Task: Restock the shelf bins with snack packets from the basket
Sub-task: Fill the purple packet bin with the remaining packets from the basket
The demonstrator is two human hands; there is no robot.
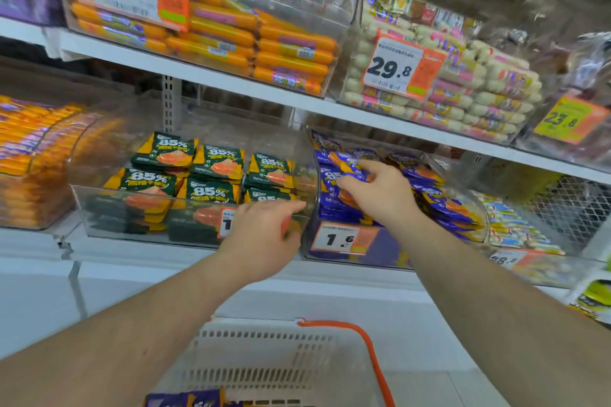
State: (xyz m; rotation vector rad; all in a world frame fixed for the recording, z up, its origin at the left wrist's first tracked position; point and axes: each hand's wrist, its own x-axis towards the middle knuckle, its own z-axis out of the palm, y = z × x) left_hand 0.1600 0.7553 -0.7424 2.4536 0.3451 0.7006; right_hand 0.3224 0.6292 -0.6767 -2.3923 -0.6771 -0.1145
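Both hands [380,195] among blue packets [429,205]

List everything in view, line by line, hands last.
Green-and-yellow snack packets: many, in the clear plastic bin, lower shelf, centre.
Purple snack packets: many, in the clear bin to the right.
Purple packets in basket: a few, bottom edge.
White plastic basket: one, orange handle, below the shelf.
Orange sausage sticks: many, upper shelf bin.
Pale sausage packs: many, upper right bin.
Left hand: at the green bin's front.
Right hand: on purple packets.
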